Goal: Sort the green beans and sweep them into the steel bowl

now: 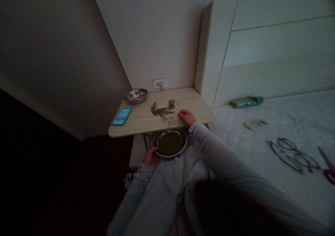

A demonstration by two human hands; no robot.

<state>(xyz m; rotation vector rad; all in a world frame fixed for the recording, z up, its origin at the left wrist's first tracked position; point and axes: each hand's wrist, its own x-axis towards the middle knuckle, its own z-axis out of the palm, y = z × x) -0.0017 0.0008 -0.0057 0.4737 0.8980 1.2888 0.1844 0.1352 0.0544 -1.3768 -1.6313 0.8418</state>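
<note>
A: What lies at the centre of the view?
B: Small dark green grains (162,111), scattered in a loose, irregular patch on a pale wood-grained tabletop (145,123). Their cover is thickest in the middle and thins to single grains at the edges.

A: And below them?
B: A shiny metal bowl (185,138) at the person's lap, just below the table's near edge. Its dark green contents (170,142) spread across the inside; single pieces are hard to make out.

A: How are the hands posed?
B: The left hand (151,156) grips the bowl's near-left side, thumb over the rim, the other fingers largely hidden. The right hand (186,117) is at the tabletop just right of the grains, forearm reaching forward, fingers curled inward; whether they hold anything cannot be told.

A: What surrounds these?
B: A second metal bowl (136,95) stands at the table's far left corner, with a phone (122,116) nearer the front. On the white bedding (235,138) at right are a remote control (256,125) and eyeglasses (297,152).

A: Any readable marking?
B: The phone's blue screen is pixelated beyond reading; marks on the remote are too small.
</note>
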